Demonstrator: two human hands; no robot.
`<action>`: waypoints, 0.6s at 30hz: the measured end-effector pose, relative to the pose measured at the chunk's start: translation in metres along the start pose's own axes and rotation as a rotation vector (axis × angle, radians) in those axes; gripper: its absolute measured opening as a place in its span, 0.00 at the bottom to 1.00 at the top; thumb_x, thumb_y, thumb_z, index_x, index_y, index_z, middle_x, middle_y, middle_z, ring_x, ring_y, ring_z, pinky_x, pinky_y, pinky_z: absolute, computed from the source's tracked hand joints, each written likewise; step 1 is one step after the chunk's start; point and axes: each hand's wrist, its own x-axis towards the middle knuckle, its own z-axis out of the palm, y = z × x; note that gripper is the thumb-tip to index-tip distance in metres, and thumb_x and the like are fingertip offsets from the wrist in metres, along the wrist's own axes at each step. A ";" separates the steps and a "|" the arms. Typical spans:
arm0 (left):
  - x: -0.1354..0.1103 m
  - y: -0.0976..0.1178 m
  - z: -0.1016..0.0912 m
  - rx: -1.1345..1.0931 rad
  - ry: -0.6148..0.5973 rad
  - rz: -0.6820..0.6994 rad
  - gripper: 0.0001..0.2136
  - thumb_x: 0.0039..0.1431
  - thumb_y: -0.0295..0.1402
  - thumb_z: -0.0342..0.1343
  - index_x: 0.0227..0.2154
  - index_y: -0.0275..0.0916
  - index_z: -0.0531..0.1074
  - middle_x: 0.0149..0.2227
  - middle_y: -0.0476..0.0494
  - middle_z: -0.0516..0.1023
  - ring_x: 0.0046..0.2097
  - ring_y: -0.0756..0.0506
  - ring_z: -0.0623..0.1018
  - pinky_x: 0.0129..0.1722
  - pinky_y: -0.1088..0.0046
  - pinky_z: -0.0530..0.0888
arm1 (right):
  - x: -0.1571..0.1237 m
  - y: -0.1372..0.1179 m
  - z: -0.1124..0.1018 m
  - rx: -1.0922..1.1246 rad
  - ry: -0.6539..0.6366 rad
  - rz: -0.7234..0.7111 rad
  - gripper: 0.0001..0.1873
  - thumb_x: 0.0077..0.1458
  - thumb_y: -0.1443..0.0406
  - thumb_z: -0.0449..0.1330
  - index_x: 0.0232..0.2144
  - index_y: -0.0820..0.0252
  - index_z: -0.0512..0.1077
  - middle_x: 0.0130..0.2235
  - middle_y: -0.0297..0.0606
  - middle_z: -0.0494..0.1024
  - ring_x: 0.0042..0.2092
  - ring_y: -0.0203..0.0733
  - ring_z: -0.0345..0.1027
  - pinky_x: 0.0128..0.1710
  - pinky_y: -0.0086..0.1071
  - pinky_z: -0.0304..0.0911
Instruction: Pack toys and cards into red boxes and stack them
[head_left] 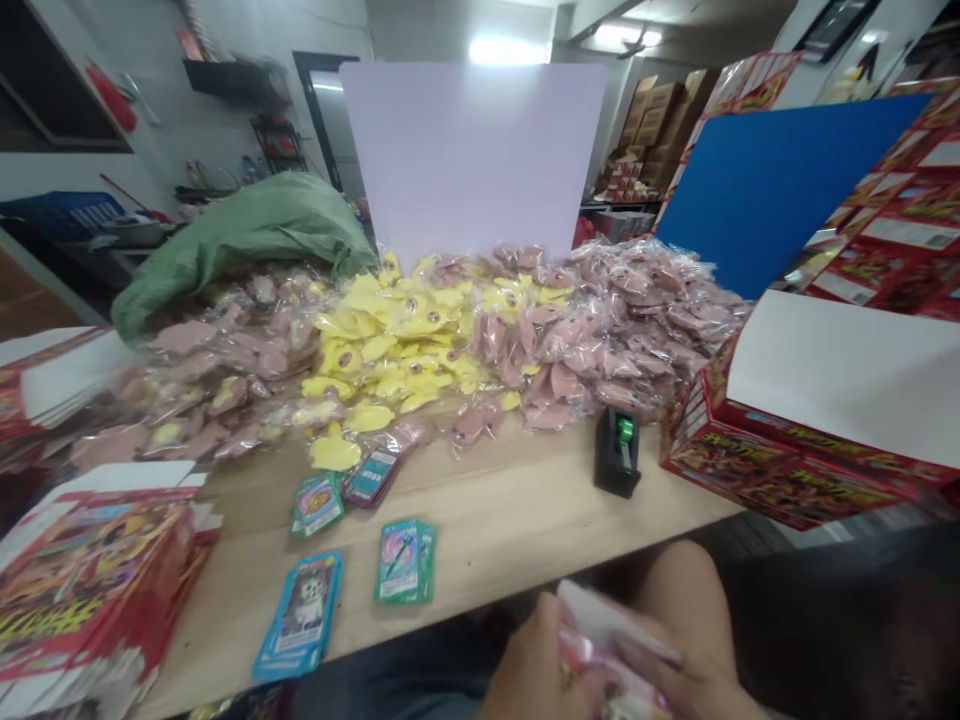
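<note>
At the lower edge of the head view, my left hand [529,665] and my right hand [701,675] are closed on a printed cardboard box [619,635]. It has a white flap and a red and pink printed side. The hands and the frame's edge hide much of it, and it is blurred. Both hands are over my lap, in front of the table edge. On the table to their left lie a stack of green-edged cards [405,562], a blue-edged stack [301,615] and two smaller stacks of cards [318,503]. A black tape dispenser [618,455] stands beyond my hands.
Yellow toys in clear bags [405,335] and pink bagged toys [600,340] are heaped across the wooden table [495,500]. A green sack [255,225] spills more at left. Flattened red boxes [90,590] lie front left; red cartons [795,460] stand at right.
</note>
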 end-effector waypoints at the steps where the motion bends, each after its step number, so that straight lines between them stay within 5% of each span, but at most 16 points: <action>1: 0.004 -0.005 0.004 -0.015 0.005 0.002 0.17 0.42 0.36 0.58 0.35 0.40 0.61 0.37 0.40 0.74 0.40 0.40 0.73 0.40 0.65 0.69 | 0.001 -0.009 0.001 -0.044 -0.078 0.000 0.26 0.39 0.49 0.62 0.40 0.54 0.75 0.40 0.41 0.78 0.47 0.56 0.67 0.46 0.45 0.63; 3: 0.007 -0.012 0.009 -0.062 0.047 0.009 0.25 0.42 0.35 0.59 0.43 0.37 0.58 0.38 0.40 0.73 0.40 0.41 0.73 0.41 0.66 0.68 | 0.001 -0.024 0.002 -0.130 -0.190 0.003 0.24 0.45 0.49 0.58 0.42 0.54 0.74 0.43 0.41 0.76 0.46 0.53 0.68 0.48 0.44 0.61; 5: 0.005 -0.013 0.012 -0.124 0.106 0.025 0.40 0.42 0.33 0.59 0.56 0.33 0.42 0.38 0.40 0.73 0.39 0.42 0.73 0.40 0.67 0.69 | 0.000 -0.031 0.004 -0.209 -0.239 0.001 0.22 0.50 0.50 0.54 0.43 0.53 0.74 0.44 0.41 0.76 0.45 0.50 0.69 0.48 0.43 0.61; 8: -0.003 -0.010 0.011 -0.157 0.090 0.065 0.55 0.41 0.33 0.61 0.58 0.32 0.21 0.40 0.40 0.72 0.40 0.42 0.73 0.41 0.67 0.69 | -0.002 -0.027 0.010 -0.372 -0.198 -0.103 0.20 0.51 0.53 0.55 0.45 0.51 0.72 0.45 0.40 0.75 0.46 0.49 0.68 0.48 0.41 0.61; 13: -0.012 -0.010 0.006 -0.133 0.026 0.095 0.55 0.38 0.35 0.64 0.61 0.35 0.29 0.45 0.37 0.71 0.45 0.38 0.71 0.45 0.63 0.68 | -0.004 -0.027 0.016 -0.475 -0.170 -0.159 0.21 0.56 0.53 0.49 0.46 0.53 0.71 0.37 0.37 0.78 0.41 0.46 0.70 0.43 0.36 0.64; 18: -0.020 -0.018 0.008 -0.149 0.069 0.137 0.51 0.39 0.34 0.63 0.61 0.35 0.33 0.46 0.37 0.70 0.46 0.39 0.71 0.47 0.60 0.67 | -0.010 -0.051 0.026 -0.537 -0.346 -0.138 0.20 0.58 0.55 0.48 0.45 0.56 0.72 0.35 0.36 0.78 0.39 0.42 0.70 0.40 0.32 0.66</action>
